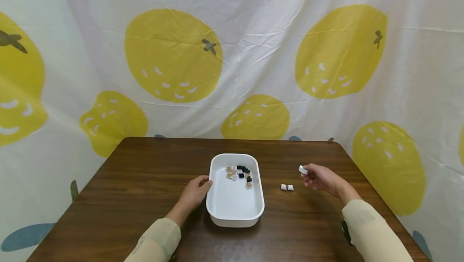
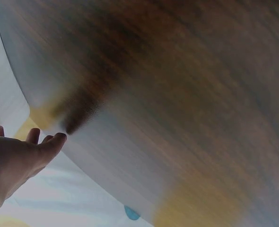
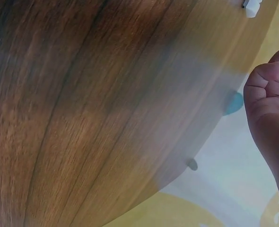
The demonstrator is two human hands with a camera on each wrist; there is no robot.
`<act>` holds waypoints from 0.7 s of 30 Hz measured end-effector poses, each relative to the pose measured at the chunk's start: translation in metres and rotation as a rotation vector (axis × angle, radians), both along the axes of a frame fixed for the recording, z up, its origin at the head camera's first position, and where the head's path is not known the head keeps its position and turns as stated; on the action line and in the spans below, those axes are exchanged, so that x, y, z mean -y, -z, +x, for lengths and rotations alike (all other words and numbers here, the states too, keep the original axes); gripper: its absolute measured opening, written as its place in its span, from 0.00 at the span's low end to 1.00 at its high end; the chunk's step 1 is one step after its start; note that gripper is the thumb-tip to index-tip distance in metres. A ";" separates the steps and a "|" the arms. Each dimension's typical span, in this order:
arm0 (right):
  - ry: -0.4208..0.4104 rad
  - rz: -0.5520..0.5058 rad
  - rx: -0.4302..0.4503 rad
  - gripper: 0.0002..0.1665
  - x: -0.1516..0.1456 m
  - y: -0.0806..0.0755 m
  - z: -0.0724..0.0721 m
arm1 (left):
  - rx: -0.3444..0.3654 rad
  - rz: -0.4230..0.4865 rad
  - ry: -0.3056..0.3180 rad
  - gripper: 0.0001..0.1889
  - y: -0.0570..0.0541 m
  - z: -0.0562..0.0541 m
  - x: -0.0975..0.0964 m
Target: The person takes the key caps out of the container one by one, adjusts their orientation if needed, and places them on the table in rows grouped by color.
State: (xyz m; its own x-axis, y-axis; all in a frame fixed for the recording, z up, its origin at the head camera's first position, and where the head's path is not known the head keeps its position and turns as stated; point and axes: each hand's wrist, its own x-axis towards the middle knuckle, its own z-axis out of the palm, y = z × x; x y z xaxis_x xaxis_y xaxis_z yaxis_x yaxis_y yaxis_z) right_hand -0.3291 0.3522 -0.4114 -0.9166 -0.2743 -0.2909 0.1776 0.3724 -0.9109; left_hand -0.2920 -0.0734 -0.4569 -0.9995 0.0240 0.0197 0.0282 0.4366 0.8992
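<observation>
A white rectangular tray (image 1: 235, 209) stands on the table, with several tan, white and black keycaps (image 1: 233, 173) scattered toward its far end. My left hand (image 1: 194, 192) holds the tray's left rim, the thumb on the edge. To the right of the tray, my right hand (image 1: 322, 179) pinches a white keycap (image 1: 303, 170) between thumb and fingertips, above the table. Two white keycaps (image 1: 286, 187) lie side by side on the wood between the tray and that hand. In the right wrist view, curled fingers show at the right edge.
The dark brown wooden table (image 1: 152, 173) has rounded far corners. Behind it hangs a white curtain (image 1: 253, 52) printed with big yellow lemons.
</observation>
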 end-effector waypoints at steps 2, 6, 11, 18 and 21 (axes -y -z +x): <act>-0.003 0.008 0.007 0.23 -0.001 0.001 0.000 | 0.002 -0.004 0.003 0.18 0.000 0.000 0.000; -0.021 0.032 0.027 0.25 -0.002 0.004 0.000 | 0.010 -0.006 0.001 0.18 0.000 0.000 0.001; -0.021 0.082 0.041 0.25 -0.001 0.007 0.000 | 0.013 -0.001 0.002 0.18 -0.001 0.001 0.001; -0.017 0.395 -0.190 0.20 -0.001 0.015 0.003 | 0.011 -0.006 0.004 0.18 -0.002 0.001 0.001; -0.093 0.745 -0.457 0.16 -0.002 0.021 0.004 | 0.018 -0.012 0.003 0.18 -0.002 0.002 0.001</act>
State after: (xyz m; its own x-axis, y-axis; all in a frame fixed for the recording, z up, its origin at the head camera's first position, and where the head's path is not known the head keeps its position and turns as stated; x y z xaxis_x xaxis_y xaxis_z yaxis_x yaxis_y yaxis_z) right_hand -0.3247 0.3544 -0.4327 -0.9706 -0.2382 -0.0338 -0.2054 0.8934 -0.3996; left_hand -0.2901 -0.0740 -0.4546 -0.9996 0.0275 0.0011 0.0132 0.4473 0.8943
